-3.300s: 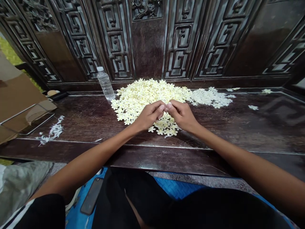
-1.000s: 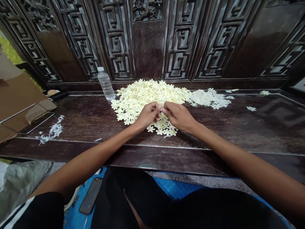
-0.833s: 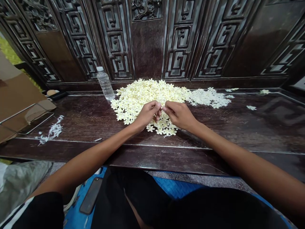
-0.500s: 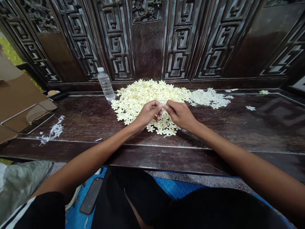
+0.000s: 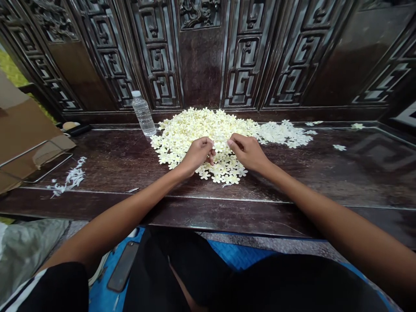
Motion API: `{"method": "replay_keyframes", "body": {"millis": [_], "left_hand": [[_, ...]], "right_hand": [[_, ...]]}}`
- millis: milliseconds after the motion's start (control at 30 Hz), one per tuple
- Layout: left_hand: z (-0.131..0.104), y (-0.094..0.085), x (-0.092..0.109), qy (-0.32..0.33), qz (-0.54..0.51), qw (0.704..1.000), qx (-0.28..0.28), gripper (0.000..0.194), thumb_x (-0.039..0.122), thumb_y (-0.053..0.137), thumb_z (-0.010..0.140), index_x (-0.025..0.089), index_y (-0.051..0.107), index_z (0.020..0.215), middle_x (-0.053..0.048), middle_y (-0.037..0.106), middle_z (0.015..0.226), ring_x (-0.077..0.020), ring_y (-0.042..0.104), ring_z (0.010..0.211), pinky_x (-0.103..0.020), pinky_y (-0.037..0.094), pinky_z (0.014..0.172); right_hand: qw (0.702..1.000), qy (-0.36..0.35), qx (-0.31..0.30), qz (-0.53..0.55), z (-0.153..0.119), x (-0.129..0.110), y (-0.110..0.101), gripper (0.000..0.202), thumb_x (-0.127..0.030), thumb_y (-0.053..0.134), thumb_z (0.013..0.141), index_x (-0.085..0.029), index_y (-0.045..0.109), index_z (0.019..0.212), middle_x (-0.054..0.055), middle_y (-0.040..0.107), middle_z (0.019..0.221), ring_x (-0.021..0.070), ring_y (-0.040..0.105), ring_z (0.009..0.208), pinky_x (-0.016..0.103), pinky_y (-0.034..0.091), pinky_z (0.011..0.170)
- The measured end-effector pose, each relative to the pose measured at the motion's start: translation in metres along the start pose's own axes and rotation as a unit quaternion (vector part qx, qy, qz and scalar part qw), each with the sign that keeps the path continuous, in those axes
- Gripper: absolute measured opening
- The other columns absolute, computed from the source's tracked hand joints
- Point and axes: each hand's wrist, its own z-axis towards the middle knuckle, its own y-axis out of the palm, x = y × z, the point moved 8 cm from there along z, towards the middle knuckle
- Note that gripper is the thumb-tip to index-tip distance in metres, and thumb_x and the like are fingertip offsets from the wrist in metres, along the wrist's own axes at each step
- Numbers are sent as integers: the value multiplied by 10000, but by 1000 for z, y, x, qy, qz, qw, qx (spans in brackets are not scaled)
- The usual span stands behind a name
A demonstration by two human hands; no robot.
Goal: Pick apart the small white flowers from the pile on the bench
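Note:
A large heap of pale yellow-white flowers [image 5: 185, 130] lies on the dark wooden bench. Over its front part, my left hand [image 5: 197, 155] has thumb and forefinger pinched together; whatever they hold blends into the blossoms behind. My right hand [image 5: 249, 151] is also closed in a pinch, a short gap to the right of the left one. Anything small in its fingertips cannot be made out. Whiter flowers [image 5: 286, 133] spread out beyond the right hand, joined to the heap.
A clear plastic bottle [image 5: 143, 113] stands left of the heap. Thin white scraps [image 5: 72, 178] lie farther left, near a wire frame and a cardboard box [image 5: 26, 134]. Carved wooden panels [image 5: 201, 65] rise behind. Below the bench, a phone [image 5: 123, 266] lies on something blue.
My hands have moved apart: their fingertips met half a second ago, and now a gap shows between them. The view has shifted slightly.

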Motion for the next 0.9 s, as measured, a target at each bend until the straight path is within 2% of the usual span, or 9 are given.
{"method": "replay_keyframes", "body": {"millis": [67,167,233,300,433,500,600,733,900], "left_hand": [[0,-2,1,6,8,1000,5,212,229,505,1063,160,573,874,1,602,745,-78,586,543,-239,576,531],[0,-2,3,22,43,999,8,202,241,515,1058,162,579,883,-1,614,747,-76,588,528,-229,566,513],[0,-2,3,32,67,997,8,204,254,524,1054,167,572,876,0,621,743,-75,586,514,-222,553,497],[0,-1,4,43,85,995,7,217,284,538,1051,171,566,868,2,625,742,-73,584,503,-220,546,490],[1,-3,8,70,117,990,18,245,340,552,1050,175,563,870,4,623,746,-67,583,509,-212,543,502],[1,-4,9,79,124,989,20,255,354,546,1054,176,559,872,5,621,748,-65,578,519,-206,543,512],[1,-2,10,90,124,988,11,266,379,541,1057,177,557,884,5,620,757,-68,570,536,-206,542,516],[1,1,11,108,112,988,-6,296,433,558,1051,178,561,901,1,616,770,-74,574,554,-212,542,525],[1,4,11,117,90,989,-22,368,522,607,1016,178,562,894,3,603,763,-77,581,557,-213,539,517]], "right_hand": [[998,36,56,-15,3,29,-18,327,-417,489,1059,-228,500,793,-6,509,679,167,434,618,325,306,640],[968,162,182,-61,-3,90,-57,221,-365,481,1051,-208,587,936,28,566,740,196,491,709,349,370,728],[955,200,200,-84,-7,117,-70,173,-343,569,1004,-176,605,1031,51,580,768,218,500,773,376,397,798],[949,215,206,-99,-9,127,-76,237,-306,631,955,-157,603,1138,61,589,818,229,507,814,386,420,825],[966,181,166,-78,-4,99,-59,351,-247,635,932,-186,601,1276,73,641,968,214,564,798,370,462,779],[988,143,63,-2,3,72,-31,217,-334,557,1012,-186,675,1117,66,672,902,200,584,736,347,467,715],[983,114,-76,126,3,32,8,452,-552,492,1056,-181,698,900,66,693,811,183,592,666,317,455,632],[955,91,-85,269,-1,5,25,501,-681,644,954,-190,658,852,24,628,740,143,545,617,284,442,575],[927,101,-85,352,-4,7,26,454,-643,769,881,-203,669,932,-3,613,726,114,504,578,252,398,497]]}}
